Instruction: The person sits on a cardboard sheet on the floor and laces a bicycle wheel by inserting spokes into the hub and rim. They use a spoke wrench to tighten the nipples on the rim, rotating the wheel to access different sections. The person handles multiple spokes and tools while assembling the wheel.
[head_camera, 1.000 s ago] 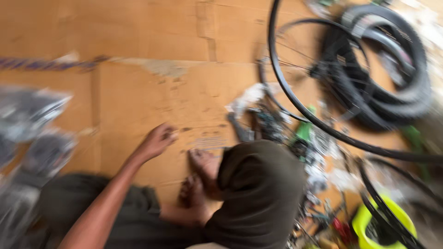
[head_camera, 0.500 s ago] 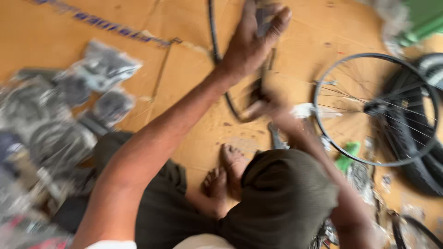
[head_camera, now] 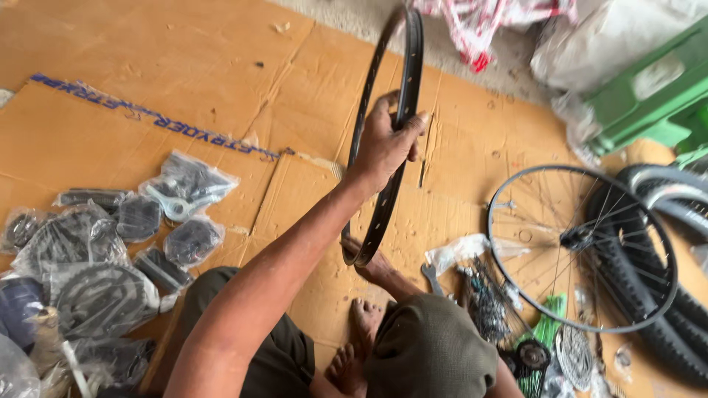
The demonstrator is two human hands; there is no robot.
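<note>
A bare black bicycle rim (head_camera: 408, 66) stands upright on edge in front of me, over the cardboard floor. My left hand (head_camera: 386, 141) grips it partway up, fingers wrapped around the rim. My right hand (head_camera: 372, 265) holds the rim's lowest part just above the cardboard; its forearm runs behind my bent right knee (head_camera: 431, 350). My bare feet (head_camera: 354, 346) rest on the cardboard under the rim.
A spoked wheel (head_camera: 582, 247) lies flat to the right, with black tyres (head_camera: 664, 309) beyond it. A wrench (head_camera: 430, 277) and a bag of spokes (head_camera: 479, 295) lie near my knee. Bagged black parts (head_camera: 110, 250) cover the left. A green crate (head_camera: 649, 96) stands back right.
My left hand left the cardboard, took the black rim and raised it upright. My right hand came onto the rim's lower part. The view swung left and up.
</note>
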